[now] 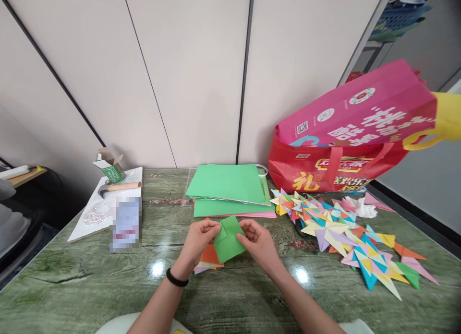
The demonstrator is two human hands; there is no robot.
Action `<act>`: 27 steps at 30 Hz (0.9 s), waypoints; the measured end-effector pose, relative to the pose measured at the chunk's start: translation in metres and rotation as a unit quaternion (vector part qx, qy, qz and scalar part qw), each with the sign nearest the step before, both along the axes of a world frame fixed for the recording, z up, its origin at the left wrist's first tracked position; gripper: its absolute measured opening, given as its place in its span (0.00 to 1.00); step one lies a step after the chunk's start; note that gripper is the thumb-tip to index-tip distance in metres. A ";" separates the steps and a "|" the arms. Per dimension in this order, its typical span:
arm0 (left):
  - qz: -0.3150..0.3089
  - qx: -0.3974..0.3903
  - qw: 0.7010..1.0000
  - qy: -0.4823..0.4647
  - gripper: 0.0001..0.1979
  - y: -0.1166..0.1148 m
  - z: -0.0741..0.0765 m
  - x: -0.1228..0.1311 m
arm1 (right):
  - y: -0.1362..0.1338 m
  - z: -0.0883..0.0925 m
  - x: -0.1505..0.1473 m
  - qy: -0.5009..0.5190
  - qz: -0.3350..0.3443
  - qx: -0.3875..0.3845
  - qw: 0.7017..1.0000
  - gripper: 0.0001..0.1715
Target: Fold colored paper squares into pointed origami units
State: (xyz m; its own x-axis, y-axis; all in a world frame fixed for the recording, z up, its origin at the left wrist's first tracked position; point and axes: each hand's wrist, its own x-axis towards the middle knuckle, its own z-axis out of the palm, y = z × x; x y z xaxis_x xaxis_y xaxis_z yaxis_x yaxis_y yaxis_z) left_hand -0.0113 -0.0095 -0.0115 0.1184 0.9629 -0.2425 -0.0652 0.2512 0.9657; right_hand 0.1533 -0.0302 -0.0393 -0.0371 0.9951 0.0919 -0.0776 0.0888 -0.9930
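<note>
A green square of paper point(230, 240) is held up between my two hands, with a small flap folded over at its upper left corner. My left hand point(198, 240), a black band at its wrist, pinches the paper by that folded corner. On the opposite side, my right hand point(258, 240) grips the right edge between thumb and fingers. Beneath the held sheet lies a small stack of coloured paper squares point(209, 257), orange on top, partly hidden by the paper and my left hand.
Large green sheets point(226, 183) lie behind my hands. Folded paper stars point(360, 243) pile up on the right, before a red gift bag point(302, 166) holding a pink bag point(360, 103). On the left, a white board point(86, 228) carries a hammer point(120, 186), beads point(96, 214) and a small box point(112, 170).
</note>
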 end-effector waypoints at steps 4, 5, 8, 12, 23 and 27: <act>0.002 0.012 1.000 0.016 0.14 -0.001 -0.001 0.002 | -0.001 -0.001 -0.002 -0.007 0.037 0.006 0.999 0.16; 0.000 0.021 0.999 0.024 0.13 -0.001 -0.001 0.003 | -0.001 -0.001 -0.002 -0.017 0.027 0.007 0.999 0.16; -0.015 0.042 0.998 0.043 0.10 -0.003 0.002 0.004 | -0.002 0.000 -0.002 -0.038 -0.009 0.012 0.999 0.17; -0.017 0.042 0.997 0.057 0.08 -0.004 0.004 0.005 | -0.002 0.000 -0.001 -0.037 -0.030 0.007 0.999 0.17; -0.041 0.047 0.997 0.049 0.13 -0.004 0.004 0.006 | -0.003 -0.001 -0.002 -0.009 -0.035 -0.007 0.999 0.14; -0.027 0.054 0.997 0.056 0.15 -0.004 0.003 0.005 | -0.004 -0.003 -0.003 -0.010 -0.030 -0.017 0.999 0.14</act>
State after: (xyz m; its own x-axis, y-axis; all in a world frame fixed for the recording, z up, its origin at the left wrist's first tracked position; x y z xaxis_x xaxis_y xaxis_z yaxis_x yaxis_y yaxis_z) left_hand -0.0060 -0.0135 -0.0087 0.1490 0.9770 -0.1525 0.0546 0.1458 0.9878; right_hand 0.1502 -0.0338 -0.0419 0.0207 0.9981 0.0585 -0.0526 0.0595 -0.9968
